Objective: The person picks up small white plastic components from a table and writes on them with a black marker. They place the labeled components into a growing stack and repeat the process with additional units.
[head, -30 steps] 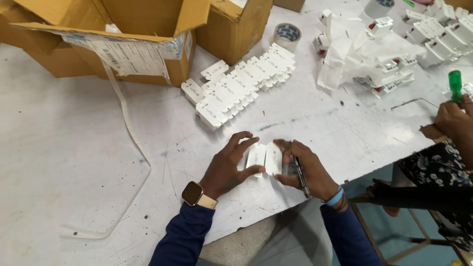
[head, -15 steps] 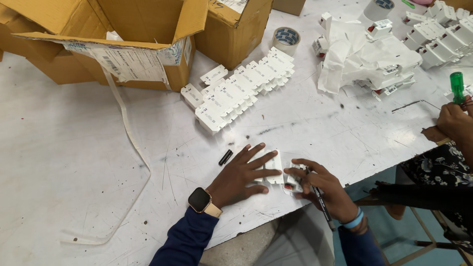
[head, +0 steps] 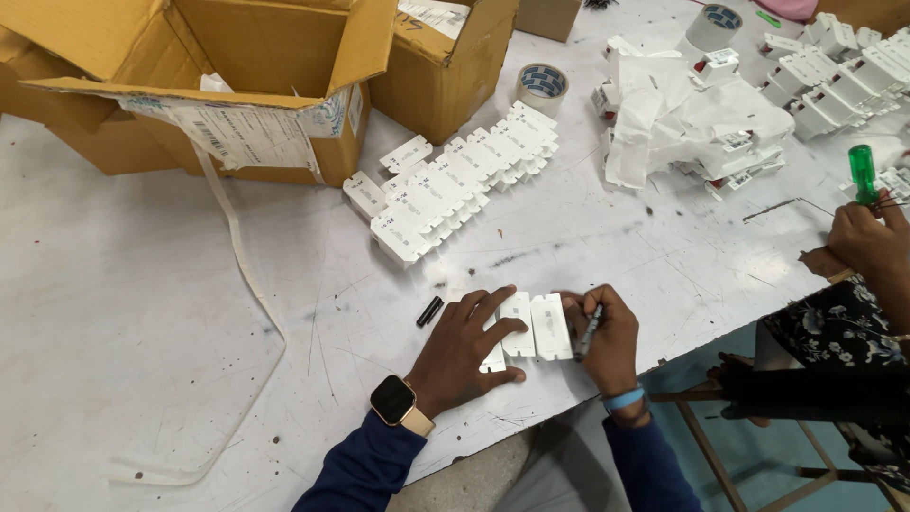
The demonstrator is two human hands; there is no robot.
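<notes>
My left hand [head: 464, 351] lies flat with spread fingers on a few small white boxes [head: 531, 327] set side by side near the table's front edge. My right hand [head: 607, 337] is closed around a dark pen [head: 588, 332], its tip at the rightmost box. A black pen cap [head: 428, 311] lies just left of my left hand. A smartwatch is on my left wrist and a blue band on my right.
Rows of white boxes [head: 455, 185] lie behind my hands. Open cardboard cartons [head: 256, 85] stand at the back left, a tape roll [head: 542, 85] beside them. White wrapped parts [head: 692, 118] are piled at the back right. Another person's hand [head: 867, 237] holds a green-handled tool [head: 863, 171].
My hands and the small boxes shifted slightly along the table edge. My left hand spread flat over them, and the pen cap now lies beside it.
</notes>
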